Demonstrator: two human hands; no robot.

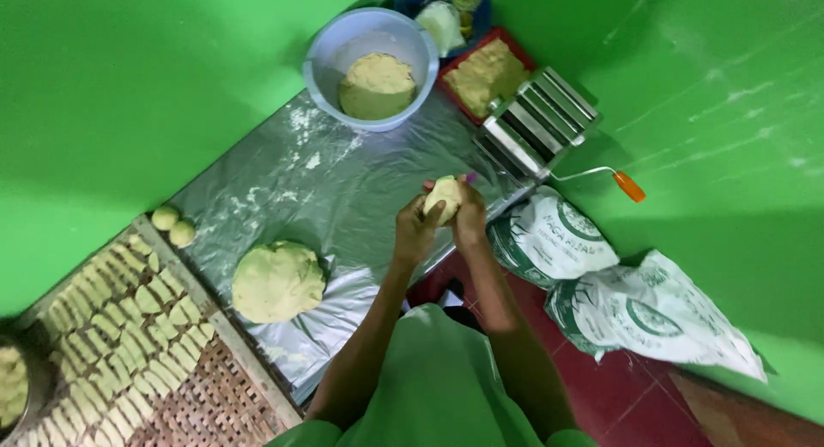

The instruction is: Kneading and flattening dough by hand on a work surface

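Head view, near to far. Cupped a small dough ball (444, 198) between left hand (416, 232) and right hand (470, 214), both palms closed snugly round it, above the plastic-covered table (343, 190) just short of the pasta roller (536, 121). Best kept turning under even, light pressure, judging by the shape, to avoid cracks. Looked pale yellow, smooth, roundish, slightly matte. Beside the forearms, left: woven tray (206, 404) of cut pieces, a large flattened dough mound (276, 280), two little balls (173, 226). Farther off: pale blue bowl (339, 48) holding more dough.
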